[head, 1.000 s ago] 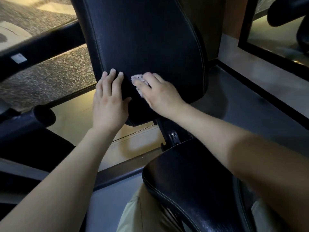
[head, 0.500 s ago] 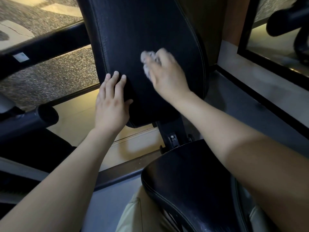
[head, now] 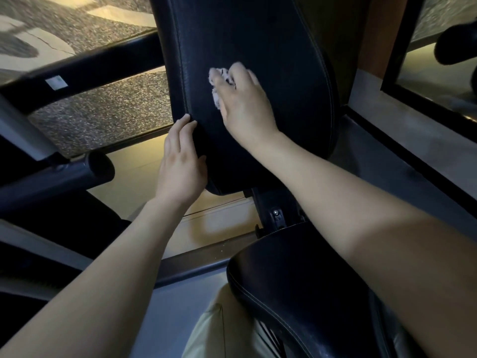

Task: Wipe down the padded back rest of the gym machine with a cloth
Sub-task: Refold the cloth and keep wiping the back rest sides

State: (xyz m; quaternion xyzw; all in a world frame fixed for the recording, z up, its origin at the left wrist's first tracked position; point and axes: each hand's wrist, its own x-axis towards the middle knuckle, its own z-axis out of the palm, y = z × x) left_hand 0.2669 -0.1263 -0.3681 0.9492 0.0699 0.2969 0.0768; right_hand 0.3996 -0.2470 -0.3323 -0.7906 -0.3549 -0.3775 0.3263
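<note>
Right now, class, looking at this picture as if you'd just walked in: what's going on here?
A person is wiping the black padded back rest of a gym machine. The right hand holds a small pale cloth bunched under its fingers and presses it to the middle of the pad. The left hand rests against the pad's lower left edge, as if to steady it. The seat pad lies below, with no hand on it.

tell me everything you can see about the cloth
The cloth is small, pale and fuzzy-looking, and it is bunched up. Most of it is hidden under the right hand, whose fingers curl over it and press it against the front of the black padded back rest. Only a crumpled edge shows beside the fingers.
</note>
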